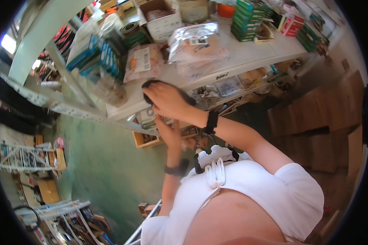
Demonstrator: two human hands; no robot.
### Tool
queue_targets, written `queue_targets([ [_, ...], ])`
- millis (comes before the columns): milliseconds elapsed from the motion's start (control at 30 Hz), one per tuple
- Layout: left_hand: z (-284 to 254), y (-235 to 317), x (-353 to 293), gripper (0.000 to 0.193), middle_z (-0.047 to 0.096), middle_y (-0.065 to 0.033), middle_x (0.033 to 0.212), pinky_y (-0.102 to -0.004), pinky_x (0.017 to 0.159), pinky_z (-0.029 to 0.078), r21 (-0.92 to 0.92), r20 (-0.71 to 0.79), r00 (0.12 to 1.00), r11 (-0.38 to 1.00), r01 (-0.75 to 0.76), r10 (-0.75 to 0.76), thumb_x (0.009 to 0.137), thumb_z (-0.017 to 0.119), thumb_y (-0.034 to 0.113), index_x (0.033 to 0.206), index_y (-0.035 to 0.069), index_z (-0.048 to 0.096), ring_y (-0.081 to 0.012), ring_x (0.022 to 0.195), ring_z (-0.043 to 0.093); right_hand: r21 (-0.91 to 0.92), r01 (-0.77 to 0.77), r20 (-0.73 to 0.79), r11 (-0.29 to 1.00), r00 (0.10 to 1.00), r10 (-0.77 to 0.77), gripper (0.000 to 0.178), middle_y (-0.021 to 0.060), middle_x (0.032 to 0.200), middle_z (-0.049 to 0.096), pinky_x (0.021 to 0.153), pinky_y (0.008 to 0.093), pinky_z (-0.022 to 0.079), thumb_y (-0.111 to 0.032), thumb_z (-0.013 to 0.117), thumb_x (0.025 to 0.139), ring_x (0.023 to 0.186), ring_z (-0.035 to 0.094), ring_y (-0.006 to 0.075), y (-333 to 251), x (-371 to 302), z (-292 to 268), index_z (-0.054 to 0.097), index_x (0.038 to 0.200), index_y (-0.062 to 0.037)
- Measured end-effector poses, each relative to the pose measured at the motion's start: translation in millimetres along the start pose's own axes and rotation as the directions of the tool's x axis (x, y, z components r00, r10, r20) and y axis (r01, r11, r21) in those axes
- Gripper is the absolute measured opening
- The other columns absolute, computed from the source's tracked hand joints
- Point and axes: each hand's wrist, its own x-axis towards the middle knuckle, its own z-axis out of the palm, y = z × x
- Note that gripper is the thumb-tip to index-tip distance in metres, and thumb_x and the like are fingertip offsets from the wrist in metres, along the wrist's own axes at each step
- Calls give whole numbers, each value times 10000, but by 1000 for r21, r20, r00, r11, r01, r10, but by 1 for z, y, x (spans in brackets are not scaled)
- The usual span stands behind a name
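A single black thing [185, 95], dark and matt, long with rounded ends, is in the hands just off the front edge of the white shelf [265, 61]; blur hides its finer texture, and whether it is cloth or something firmer I cannot tell. The right hand [165, 100] lies across its middle, fingers wrapped down over it so that a dark end shows on either side of the knuckles. The left hand [167, 130] is just below, its fingers pointing up toward the underside; whether they pinch the thing or only rest near it I cannot tell. Each wrist wears one black band, two in all. On the smooth shelf top, near the hands, lie two plastic bags, one glossy and crinkled [198, 43], the other flatter with a pale label [143, 61]. Behind them stand one open white carton [164, 26] and one round tub [194, 11], with one orange bowl [226, 10] beyond. Farther right are a stack of green boxes [244, 21], overlapping too much to count, and a red-and-white box [292, 22]. Blue boxes [106, 59] stand at the left end. Lower down come a wooden crate [145, 141], the green floor [102, 163] and, at right, flat wood-grained boards [323, 106].
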Motion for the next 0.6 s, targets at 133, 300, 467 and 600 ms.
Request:
queue_targets([
  [133,6,3,9,403,434,-214,1037,-384,846,335,53,-13,995,994,-95,95,767,573,90,1085,-71,385,-363,954,434,-76,49,-67,996,996,-54,489,152,1024,542,864,363,405,-74,601,597,978,506,275,0,-11,2,488,1067,-7],
  [300,15,14,13,282,469,-182,872,-406,729,369,41,149,986,995,-88,81,737,577,77,972,-39,475,-376,827,458,-149,-61,-96,987,994,47,401,108,1009,556,872,335,400,-89,512,687,997,507,244,18,-42,-16,490,1085,-36],
  [467,36,16,4,153,525,-186,856,-379,703,401,4,334,932,989,-149,139,752,540,26,893,-33,532,-375,805,500,-150,-31,-62,988,998,22,404,111,1036,553,854,339,420,-63,515,709,981,521,254,40,-72,-40,498,1112,-86],
  [600,56,34,1,160,543,-187,807,-383,676,413,-32,330,920,977,-211,210,763,540,37,908,-31,548,-358,768,531,-171,54,-15,984,998,-57,411,115,1095,538,975,342,341,-91,508,718,1046,502,241,54,-87,-54,488,1128,-101],
])
